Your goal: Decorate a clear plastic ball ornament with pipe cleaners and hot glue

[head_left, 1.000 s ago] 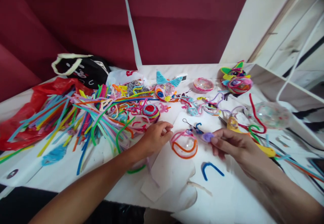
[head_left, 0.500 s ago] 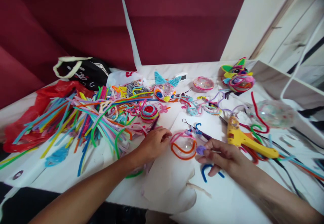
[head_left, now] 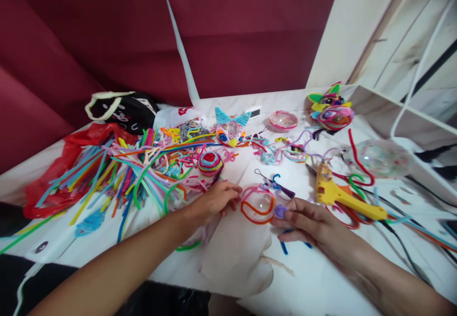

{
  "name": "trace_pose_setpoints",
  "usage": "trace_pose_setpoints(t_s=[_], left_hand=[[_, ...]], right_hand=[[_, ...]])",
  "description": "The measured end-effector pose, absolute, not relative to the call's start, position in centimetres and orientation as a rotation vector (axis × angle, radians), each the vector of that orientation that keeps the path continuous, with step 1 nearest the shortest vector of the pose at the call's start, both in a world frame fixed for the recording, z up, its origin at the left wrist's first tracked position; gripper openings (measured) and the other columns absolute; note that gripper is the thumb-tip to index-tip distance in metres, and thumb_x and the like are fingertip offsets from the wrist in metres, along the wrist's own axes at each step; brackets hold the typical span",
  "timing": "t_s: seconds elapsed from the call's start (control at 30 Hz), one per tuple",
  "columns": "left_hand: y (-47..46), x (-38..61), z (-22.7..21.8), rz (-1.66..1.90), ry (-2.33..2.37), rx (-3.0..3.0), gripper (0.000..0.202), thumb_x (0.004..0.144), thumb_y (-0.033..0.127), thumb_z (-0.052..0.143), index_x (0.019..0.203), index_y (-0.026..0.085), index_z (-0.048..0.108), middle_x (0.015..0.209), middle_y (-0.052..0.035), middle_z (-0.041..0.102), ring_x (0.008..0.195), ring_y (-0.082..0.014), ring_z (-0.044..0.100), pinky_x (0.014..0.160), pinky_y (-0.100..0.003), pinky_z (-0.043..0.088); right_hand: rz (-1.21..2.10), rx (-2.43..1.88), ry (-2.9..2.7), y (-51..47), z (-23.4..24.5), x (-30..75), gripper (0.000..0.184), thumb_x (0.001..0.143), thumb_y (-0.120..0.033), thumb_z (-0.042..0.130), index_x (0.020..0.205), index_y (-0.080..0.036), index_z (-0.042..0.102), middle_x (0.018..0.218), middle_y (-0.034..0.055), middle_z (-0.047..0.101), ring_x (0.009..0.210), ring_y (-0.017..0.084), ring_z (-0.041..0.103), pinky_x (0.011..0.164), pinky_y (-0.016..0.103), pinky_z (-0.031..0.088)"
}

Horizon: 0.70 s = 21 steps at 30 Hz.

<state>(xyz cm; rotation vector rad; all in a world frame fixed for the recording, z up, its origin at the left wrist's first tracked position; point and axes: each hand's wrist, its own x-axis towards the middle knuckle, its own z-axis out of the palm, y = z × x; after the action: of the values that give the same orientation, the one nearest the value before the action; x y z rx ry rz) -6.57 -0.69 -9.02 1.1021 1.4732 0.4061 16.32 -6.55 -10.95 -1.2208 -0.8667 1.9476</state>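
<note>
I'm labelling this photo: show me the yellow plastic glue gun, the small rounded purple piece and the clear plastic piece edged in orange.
Yellow plastic glue gun (head_left: 337, 196): head view, middle of its body.
Small rounded purple piece (head_left: 280, 211): head view, its visible middle.
Clear plastic piece edged in orange (head_left: 263, 203): head view, see-through middle.

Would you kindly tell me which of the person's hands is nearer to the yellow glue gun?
Right: the right hand is close by, just left of the yellow glue gun; the left hand is farther left, past the orange-edged clear piece.
</note>
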Motion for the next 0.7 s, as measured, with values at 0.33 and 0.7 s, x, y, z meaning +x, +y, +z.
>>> trace_pose_setpoints(t_s=[0.33, 0.7], left_hand=[[-0.8, -6.4, -9.5, 0.587, 1.33, 1.031, 0.027, 0.076, 0.04, 0.064, 0.076, 0.013, 0.062, 0.065, 0.0001, 0.054, 0.057, -0.0088, 0.05, 0.04, -0.018, 0.021], [-0.7, -6.1, -9.9, 0.673, 1.214, 0.847, 0.024, 0.073, 0.033, 0.076, 0.086, 0.015, 0.067, 0.078, -0.0008, 0.065, 0.063, -0.0083, 0.056, 0.04, -0.016, 0.031]], right_hand=[[1.939, -1.176, -0.85, -6.5, -11.3, 16.4, 0.037, 0.069, -0.046, 0.08, 0.08, -0.017, 0.059, 0.092, 0.0072, 0.07, 0.104, 0.027, 0.066, 0.079, 0.036, 0.058], [1.9, -1.167, -0.999, -6.3, -12.0, 16.4, 0.035, 0.074, -0.048, 0.075, 0.081, -0.018, 0.059, 0.091, 0.0047, 0.068, 0.102, 0.024, 0.065, 0.079, 0.036, 0.057]])
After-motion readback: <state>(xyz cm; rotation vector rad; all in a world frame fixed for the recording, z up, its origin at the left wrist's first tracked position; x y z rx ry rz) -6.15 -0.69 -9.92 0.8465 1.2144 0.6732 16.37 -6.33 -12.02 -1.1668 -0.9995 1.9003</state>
